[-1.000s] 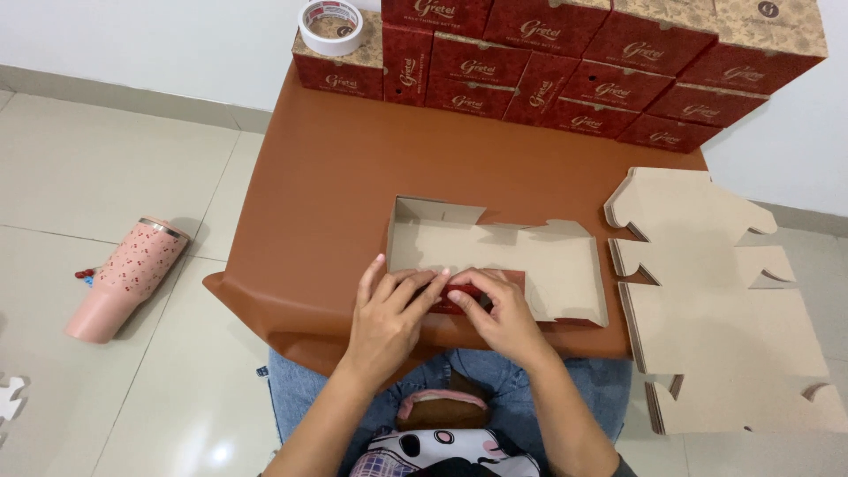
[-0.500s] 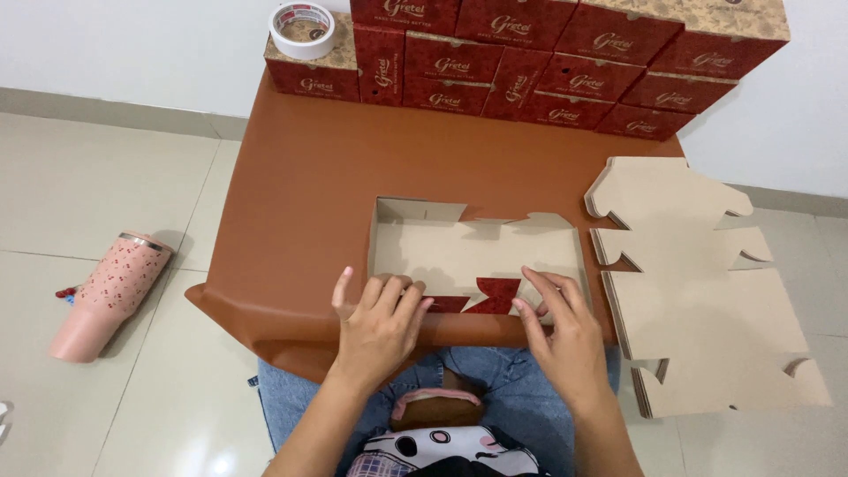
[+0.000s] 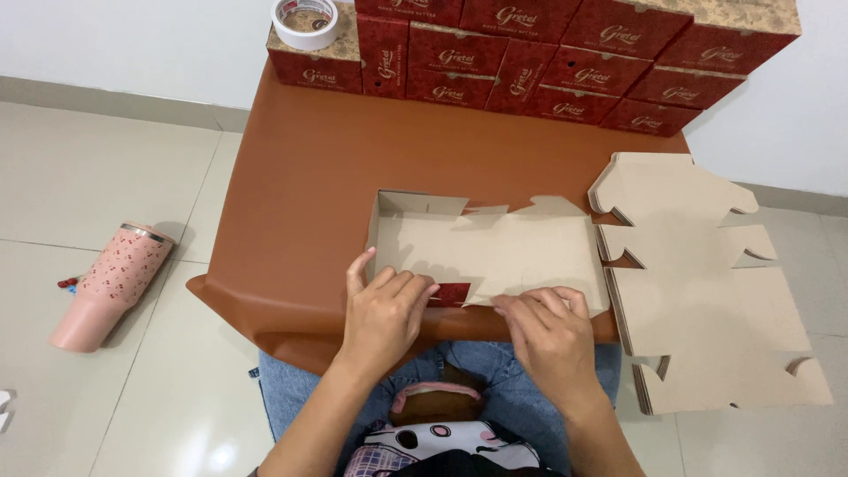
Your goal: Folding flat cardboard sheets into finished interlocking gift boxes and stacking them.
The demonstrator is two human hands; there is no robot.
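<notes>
The near wall of the half-folded brown cardboard box blank (image 3: 495, 252) is largely covered by both hands, and I can make out only a small red printed patch between them. The stack of flat cardboard blanks (image 3: 707, 291) overhangs the right edge of the brown counter (image 3: 309, 177). The top row of the stacked red boxes (image 3: 548, 53) is cut off by the frame. The white tape roll (image 3: 305, 19) is also clipped at the top.

My left hand (image 3: 384, 314) lies palm down, fingers spread, pressing the near-left edge of the blank. My right hand (image 3: 548, 331) also lies flat, fingers extended on the near-right flap. Neither hand grips anything.

The blank sits at the counter's near edge, its long axis running left to right, open side up. A pink tumbler (image 3: 110, 283) lies on the floor to the left.
</notes>
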